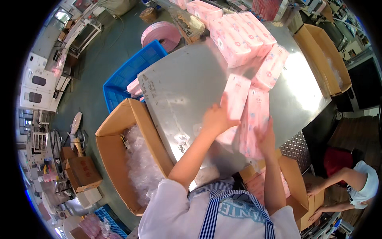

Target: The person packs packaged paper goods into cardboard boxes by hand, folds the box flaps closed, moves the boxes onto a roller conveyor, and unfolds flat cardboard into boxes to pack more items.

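Two pink soft packs, which look like tissue packs, lie side by side at the near part of the metal table. My left hand (218, 118) grips the left pink pack (236, 89), with fingers at its left side and the thumb across its top. Along the right side of the right pink pack (254, 119) rests my right hand (267, 140), its fingers pressed against the wrapper. The two packs sit between my hands. Just beyond them another pink pack (271, 67) lies at an angle, and several more packs (238, 38) stand in a row farther away.
The shiny metal table (179, 87) spreads before me. At left stand a cardboard box (115, 147) of clear plastic bags and a blue crate (131, 65). An open box (292, 175) with pink packs is near my right arm. Another person's hands (314, 190) are at lower right.
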`<action>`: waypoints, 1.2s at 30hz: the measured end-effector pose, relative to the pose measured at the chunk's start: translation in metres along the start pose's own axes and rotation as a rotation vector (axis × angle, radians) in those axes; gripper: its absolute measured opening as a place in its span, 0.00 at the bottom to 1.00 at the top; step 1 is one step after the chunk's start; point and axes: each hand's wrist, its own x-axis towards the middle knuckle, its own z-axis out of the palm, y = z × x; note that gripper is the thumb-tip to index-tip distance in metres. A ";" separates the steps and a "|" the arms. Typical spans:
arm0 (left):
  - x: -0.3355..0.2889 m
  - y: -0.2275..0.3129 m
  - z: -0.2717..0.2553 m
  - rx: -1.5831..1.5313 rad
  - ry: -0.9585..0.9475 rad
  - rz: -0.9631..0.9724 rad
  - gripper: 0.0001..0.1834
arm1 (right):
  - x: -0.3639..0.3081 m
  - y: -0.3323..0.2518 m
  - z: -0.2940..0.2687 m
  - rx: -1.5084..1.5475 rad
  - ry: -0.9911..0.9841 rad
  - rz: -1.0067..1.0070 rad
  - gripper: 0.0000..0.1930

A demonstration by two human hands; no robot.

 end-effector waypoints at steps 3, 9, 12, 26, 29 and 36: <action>-0.003 -0.060 0.071 -0.910 -0.060 0.075 0.53 | 0.026 -0.013 -0.013 0.865 -0.402 0.655 0.36; -0.051 -0.024 0.067 -1.224 -0.119 0.189 0.52 | -0.007 0.016 -0.031 0.846 -0.326 0.210 0.37; -0.074 -0.011 0.076 -1.140 -0.199 0.331 0.54 | -0.047 0.007 -0.078 0.890 -0.265 0.276 0.37; -0.157 0.159 0.204 -0.569 -0.739 0.578 0.41 | -0.321 0.128 -0.205 0.200 0.207 0.568 0.28; -0.134 0.140 0.275 -0.178 -0.511 0.465 0.24 | -0.331 0.171 -0.157 0.015 0.173 0.698 0.25; -0.097 0.140 0.219 0.017 -0.276 0.810 0.18 | -0.276 0.216 -0.072 0.268 -0.031 0.803 0.30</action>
